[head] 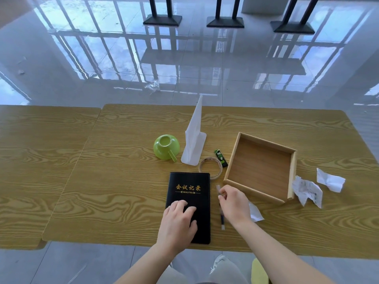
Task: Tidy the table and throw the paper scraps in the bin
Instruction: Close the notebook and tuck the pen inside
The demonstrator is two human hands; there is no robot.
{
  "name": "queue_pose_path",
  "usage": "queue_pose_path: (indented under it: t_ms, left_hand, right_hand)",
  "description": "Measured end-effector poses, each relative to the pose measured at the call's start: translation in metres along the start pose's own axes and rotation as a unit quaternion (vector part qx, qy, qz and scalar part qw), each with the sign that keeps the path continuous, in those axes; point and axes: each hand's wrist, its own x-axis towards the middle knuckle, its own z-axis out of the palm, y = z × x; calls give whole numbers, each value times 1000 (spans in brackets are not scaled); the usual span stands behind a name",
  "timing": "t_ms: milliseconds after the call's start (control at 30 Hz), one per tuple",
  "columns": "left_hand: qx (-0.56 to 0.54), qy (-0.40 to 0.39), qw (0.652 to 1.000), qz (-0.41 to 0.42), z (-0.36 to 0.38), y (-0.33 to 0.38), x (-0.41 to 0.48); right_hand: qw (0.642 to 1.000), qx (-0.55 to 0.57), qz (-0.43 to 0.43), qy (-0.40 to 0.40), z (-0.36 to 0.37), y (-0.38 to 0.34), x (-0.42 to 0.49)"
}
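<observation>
A black notebook [189, 193] with gold lettering lies near the table's front edge. My left hand [178, 224] rests flat on its lower half, fingers spread. Just right of it lies a pen [222, 219]; my right hand [233, 203] pinches the pen's upper end with curled fingers. A crumpled paper scrap [255, 213] lies partly hidden under my right wrist. Two more crumpled scraps, one printed [307, 190] and one plain white [330, 180], lie to the right of an empty wooden tray [291, 175].
An upturned green cup [166, 146], a tall folded white paper [193, 140], a roll of tape [210, 168] and a small green packet [221, 158] sit behind the notebook. A second table [41, 160] adjoins on the left. Glossy floor and black table bases lie beyond.
</observation>
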Motion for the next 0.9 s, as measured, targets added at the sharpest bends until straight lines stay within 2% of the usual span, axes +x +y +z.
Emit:
queue_pose_path:
  t_ms: [233,367,533,900]
  left_hand:
    - [73,-26,986,-148,3,42,38]
    - [106,-56,978,-169,18,52,47]
    - [128,-65,973,-179,29,51,44]
    - [121,-56,967,-218,26,40,27]
  right_hand:
    - [991,-115,-42,-45,-1,0,-1]
    - [988,-137,-37,-66,3,1,0]
    - [992,-108,-27,-65,3,8,-2]
    - [996,-21,-61,-65,-3,19,-8]
